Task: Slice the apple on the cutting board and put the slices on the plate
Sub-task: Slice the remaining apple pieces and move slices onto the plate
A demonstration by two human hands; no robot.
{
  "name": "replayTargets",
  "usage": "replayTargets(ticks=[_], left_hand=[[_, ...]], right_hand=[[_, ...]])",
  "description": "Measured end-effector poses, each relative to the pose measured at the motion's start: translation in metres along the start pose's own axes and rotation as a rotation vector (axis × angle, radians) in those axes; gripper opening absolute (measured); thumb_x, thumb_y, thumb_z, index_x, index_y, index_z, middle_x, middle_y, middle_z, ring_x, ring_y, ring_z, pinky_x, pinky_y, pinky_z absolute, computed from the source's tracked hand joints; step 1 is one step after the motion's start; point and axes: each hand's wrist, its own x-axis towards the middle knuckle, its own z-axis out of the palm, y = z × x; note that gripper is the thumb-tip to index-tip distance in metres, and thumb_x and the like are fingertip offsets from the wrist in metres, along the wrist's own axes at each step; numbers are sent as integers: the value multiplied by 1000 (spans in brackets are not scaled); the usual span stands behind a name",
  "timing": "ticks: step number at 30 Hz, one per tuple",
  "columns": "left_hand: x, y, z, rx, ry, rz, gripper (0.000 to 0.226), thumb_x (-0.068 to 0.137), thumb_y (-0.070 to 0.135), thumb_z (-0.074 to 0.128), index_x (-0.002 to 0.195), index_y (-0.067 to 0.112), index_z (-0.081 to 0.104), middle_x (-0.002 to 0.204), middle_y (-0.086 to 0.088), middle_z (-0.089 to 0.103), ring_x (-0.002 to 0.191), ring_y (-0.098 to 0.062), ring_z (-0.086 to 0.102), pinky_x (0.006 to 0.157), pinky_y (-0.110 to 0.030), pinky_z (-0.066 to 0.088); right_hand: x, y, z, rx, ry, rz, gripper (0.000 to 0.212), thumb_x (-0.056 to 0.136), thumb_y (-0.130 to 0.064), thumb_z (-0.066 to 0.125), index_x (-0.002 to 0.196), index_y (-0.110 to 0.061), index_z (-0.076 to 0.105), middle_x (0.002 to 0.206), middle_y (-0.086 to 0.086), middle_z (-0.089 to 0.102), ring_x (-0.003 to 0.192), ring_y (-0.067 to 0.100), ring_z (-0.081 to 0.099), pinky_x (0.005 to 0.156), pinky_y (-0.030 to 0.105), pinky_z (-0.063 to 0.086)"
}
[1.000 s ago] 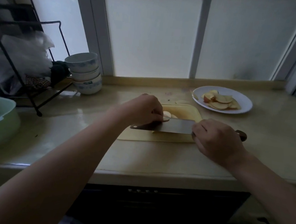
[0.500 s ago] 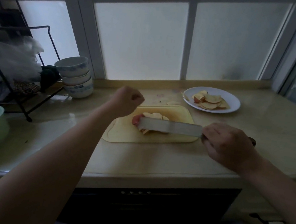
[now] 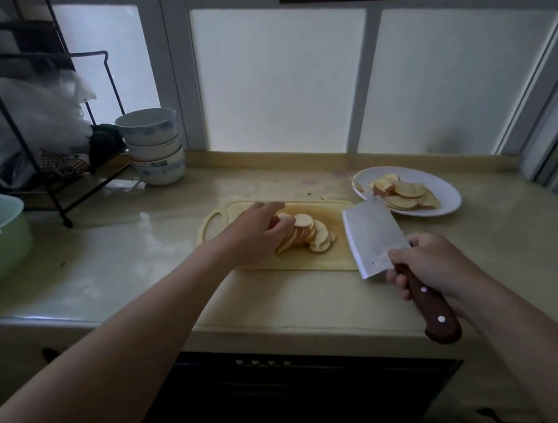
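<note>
left hand (image 3: pixel 254 233) holds apple slices (image 3: pixel 306 235) | right hand (image 3: pixel 437 266) grips cleaver (image 3: pixel 371 238)

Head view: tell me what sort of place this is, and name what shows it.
Most likely a home kitchen, at a counter under a frosted window. A cutting board holds apple slices, the right hand grips a cleaver, and stacked bowls stand nearby.
</note>
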Motion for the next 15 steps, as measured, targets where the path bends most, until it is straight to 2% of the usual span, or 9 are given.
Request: replayTargets(ticks=[5, 9, 15], left_hand=[[4, 7, 14, 44, -19, 1, 62, 103, 54, 42, 157, 23, 36, 163, -6, 32, 148, -25, 33, 114, -34, 27], [9, 13, 24, 45, -14, -28, 63, 103, 56, 38, 157, 24, 35, 162, -10, 33, 148, -28, 31, 117, -41, 26], [20, 23, 35, -7, 25, -48, 62, 99, 63, 42, 154, 33, 41, 156, -12, 38, 144, -33, 36, 118, -49, 31]], right_hand=[[-6, 9, 1, 48, -47, 47, 12, 103, 0, 49, 107, -2, 60, 69, 16, 58, 44, 14, 49, 39, 26, 47], [-14, 11, 13, 72, -102, 50, 11, 103, 0, 50, 95, -6, 56, 65, 14, 58, 43, 14, 48, 37, 26, 47], [-11, 6, 44, 161, -164, 81, 10, 103, 1, 46, 104, -5, 54, 68, 15, 54, 43, 14, 46, 40, 27, 49]])
